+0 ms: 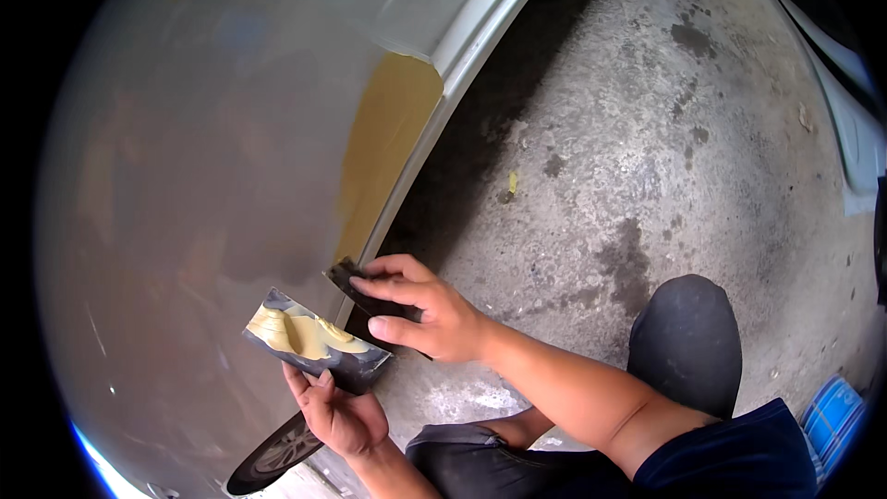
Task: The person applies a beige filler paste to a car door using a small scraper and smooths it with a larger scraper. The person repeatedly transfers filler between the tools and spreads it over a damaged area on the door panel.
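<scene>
My left hand (pixel 342 416) grips the lower edge of a dark rectangular spreader (pixel 356 366), thumb in front. Soft cream-yellow body filler (pixel 305 336) lies in a thick smear over its face. Just above and to the right, my right hand (pixel 430 310) is closed on a second dark, flat spreader (pixel 343 274). That one's far corner overlaps the edge of the grey car panel (pixel 203 185); whether it touches, I cannot tell. Beyond it, a smooth mustard-coloured filler patch (pixel 393 134) runs along the panel's edge.
A pale door sill edge (pixel 490 23) curves up beside the patch. Stained concrete floor (pixel 591 185) lies to the right. A wheel (pixel 277 455) shows at the bottom. My bent knee (pixel 688 333) is at lower right, near a blue container (pixel 832 416).
</scene>
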A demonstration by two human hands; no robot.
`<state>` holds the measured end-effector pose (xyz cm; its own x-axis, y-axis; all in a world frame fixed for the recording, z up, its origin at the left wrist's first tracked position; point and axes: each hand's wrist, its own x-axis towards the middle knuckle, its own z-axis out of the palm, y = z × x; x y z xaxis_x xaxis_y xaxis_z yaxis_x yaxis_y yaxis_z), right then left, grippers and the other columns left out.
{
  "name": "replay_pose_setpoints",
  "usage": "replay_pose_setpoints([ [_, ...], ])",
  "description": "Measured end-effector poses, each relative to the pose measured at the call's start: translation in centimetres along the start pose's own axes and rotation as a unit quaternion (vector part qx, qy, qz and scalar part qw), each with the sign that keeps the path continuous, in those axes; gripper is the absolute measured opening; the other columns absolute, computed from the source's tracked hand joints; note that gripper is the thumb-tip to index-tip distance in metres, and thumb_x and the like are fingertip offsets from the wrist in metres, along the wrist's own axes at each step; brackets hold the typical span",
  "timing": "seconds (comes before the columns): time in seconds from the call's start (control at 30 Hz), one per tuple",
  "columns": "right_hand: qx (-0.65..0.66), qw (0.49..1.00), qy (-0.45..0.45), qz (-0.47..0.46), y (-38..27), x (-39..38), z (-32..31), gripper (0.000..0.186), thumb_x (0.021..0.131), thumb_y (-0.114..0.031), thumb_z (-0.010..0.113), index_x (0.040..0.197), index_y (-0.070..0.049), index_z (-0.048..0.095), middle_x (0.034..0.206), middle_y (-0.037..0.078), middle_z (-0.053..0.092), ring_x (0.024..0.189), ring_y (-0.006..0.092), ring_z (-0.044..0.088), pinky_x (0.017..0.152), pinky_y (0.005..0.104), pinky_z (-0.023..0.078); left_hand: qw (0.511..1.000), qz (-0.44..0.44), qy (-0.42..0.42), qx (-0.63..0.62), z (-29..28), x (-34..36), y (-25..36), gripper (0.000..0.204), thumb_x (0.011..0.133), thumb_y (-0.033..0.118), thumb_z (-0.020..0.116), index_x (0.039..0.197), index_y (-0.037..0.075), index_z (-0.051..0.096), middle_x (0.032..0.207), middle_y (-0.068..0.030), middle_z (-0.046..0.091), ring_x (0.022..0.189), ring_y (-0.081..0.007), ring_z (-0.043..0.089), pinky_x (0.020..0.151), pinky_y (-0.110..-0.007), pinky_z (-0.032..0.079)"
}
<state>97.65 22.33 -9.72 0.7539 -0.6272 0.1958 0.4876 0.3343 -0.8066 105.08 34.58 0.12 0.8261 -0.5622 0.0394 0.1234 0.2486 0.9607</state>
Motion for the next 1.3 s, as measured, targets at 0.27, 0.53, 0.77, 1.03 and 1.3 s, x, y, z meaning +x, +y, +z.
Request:
replay_pose_setpoints([
  [0.27,-0.250,0.961,0.019,-0.121,3.2,0.4,-5.9,0.039,0.073,-0.019,0.073,0.110,-0.008,0.068,0.135,0.012,0.046,0.122,0.0323,0.045,0.103,0.0406,0.037,0.999,0.026,-0.021,0.004,0.6,0.3,0.0,0.065,0.082,-0.002,0.046,0.143,0.001,0.027,0.141,-0.0176,0.039,0.129,-0.0286,0.042,0.109,-0.045,0.033],
  [0.53,-0.327,0.851,0.339,-0.233,2.3,9.6,-12.8,0.051,0.091,-0.022,0.056,0.133,0.002,0.043,0.129,0.021,0.041,0.118,0.0382,0.044,0.102,0.0422,0.037,0.999,0.016,-0.031,0.015,0.5,-0.4,-1.1,0.066,0.082,-0.003,0.045,0.145,0.002,0.025,0.141,-0.0169,0.040,0.129,-0.0280,0.043,0.109,-0.046,0.034],
  [0.77,-0.321,0.864,0.322,-0.215,3.8,9.7,-10.0,0.044,0.087,-0.016,0.059,0.128,0.000,0.051,0.129,0.022,0.039,0.118,0.0392,0.042,0.101,0.0439,0.038,0.999,0.019,-0.048,0.010,-0.3,-0.2,-1.2,0.066,0.083,-0.003,0.046,0.145,0.002,0.025,0.142,-0.0169,0.040,0.128,-0.0280,0.044,0.108,-0.045,0.035],
  [1.03,-0.339,0.880,0.274,-0.188,6.5,6.6,-5.0,0.045,0.085,-0.013,0.060,0.127,-0.001,0.051,0.128,0.019,0.039,0.117,0.0380,0.042,0.099,0.0448,0.039,0.999,0.020,-0.027,0.026,-0.4,-0.1,-1.1,0.064,0.083,-0.002,0.047,0.144,0.002,0.028,0.140,-0.0155,0.042,0.127,-0.0275,0.045,0.107,-0.045,0.035],
  [1.3,-0.343,0.914,0.195,-0.098,7.1,3.1,-0.8,0.044,0.084,-0.015,0.061,0.126,-0.003,0.054,0.133,0.017,0.037,0.120,0.0365,0.043,0.099,0.0444,0.039,0.999,0.012,-0.009,0.040,0.3,-0.1,-1.5,0.061,0.080,-0.003,0.049,0.139,0.001,0.034,0.135,-0.0148,0.047,0.123,-0.0280,0.047,0.106,-0.044,0.037],
])
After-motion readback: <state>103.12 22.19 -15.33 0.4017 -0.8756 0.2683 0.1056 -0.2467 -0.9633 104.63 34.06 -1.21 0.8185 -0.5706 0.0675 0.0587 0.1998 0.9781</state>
